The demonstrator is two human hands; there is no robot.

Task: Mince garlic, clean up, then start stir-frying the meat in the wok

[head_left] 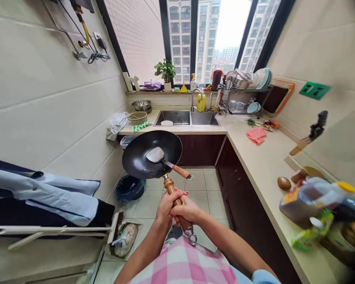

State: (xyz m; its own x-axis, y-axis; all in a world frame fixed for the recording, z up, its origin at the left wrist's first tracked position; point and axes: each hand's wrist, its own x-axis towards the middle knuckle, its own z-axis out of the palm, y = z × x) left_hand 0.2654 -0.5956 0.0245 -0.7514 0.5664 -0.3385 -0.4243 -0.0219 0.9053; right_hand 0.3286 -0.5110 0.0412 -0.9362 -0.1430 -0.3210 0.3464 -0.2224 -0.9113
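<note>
A black wok (139,152) is held out in front of me above the floor by its long wooden handle (185,224). My left hand (166,205) and my right hand (187,208) are both wrapped round that handle, close together. Inside the wok rests a metal spatula (155,154), its wooden grip lying over the near right rim. Neither hand touches the spatula. A metal ring hangs at the handle's near end, by the pink checked apron (180,260).
Ahead is a double sink (177,117) with a faucet (193,100). A dish rack (248,90) stands at the back right. Bottles (304,199) and a pink cloth (256,135) lie along the right counter (248,157). At left are a lined bin (130,187) and hanging clothes (59,193).
</note>
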